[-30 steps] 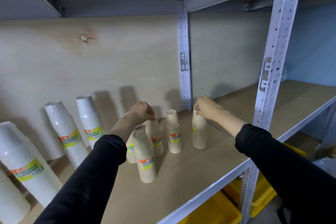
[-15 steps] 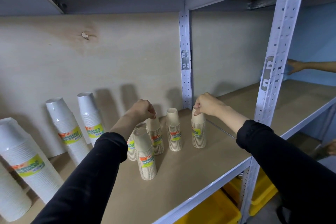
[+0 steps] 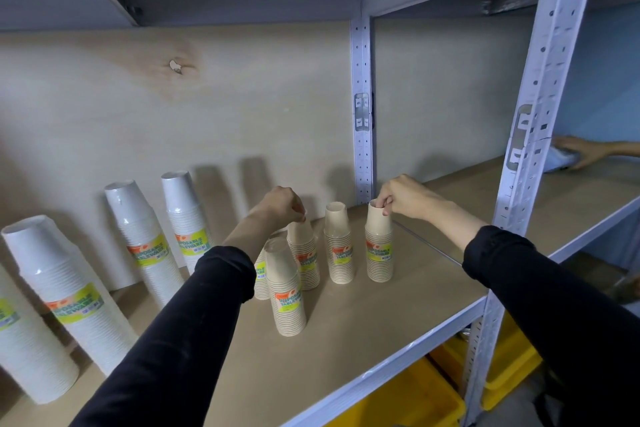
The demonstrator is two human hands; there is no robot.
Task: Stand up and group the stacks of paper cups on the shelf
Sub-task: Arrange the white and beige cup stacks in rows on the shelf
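Note:
Several beige paper cup stacks stand upright, mouths down, on the brown shelf (image 3: 346,340). My right hand (image 3: 403,198) pinches the top of the rightmost beige stack (image 3: 379,250). Another stack (image 3: 338,246) stands free just left of it. My left hand (image 3: 282,206) is closed on the top of a stack (image 3: 304,256) behind the nearest front stack (image 3: 287,291). One more beige stack (image 3: 261,279) is partly hidden by my left sleeve. Taller white cup stacks (image 3: 145,239) lean at the left.
A metal upright (image 3: 362,114) stands at the back behind the cups and another upright (image 3: 533,135) at the front right. Another person's hand (image 3: 578,151) rests on something pale on the neighbouring shelf. Yellow bins (image 3: 415,402) sit below.
The right hand has pulled the rightmost stack slightly left, toward the others. The left hand has stayed on its stack. Another person's hand came into view at the far right.

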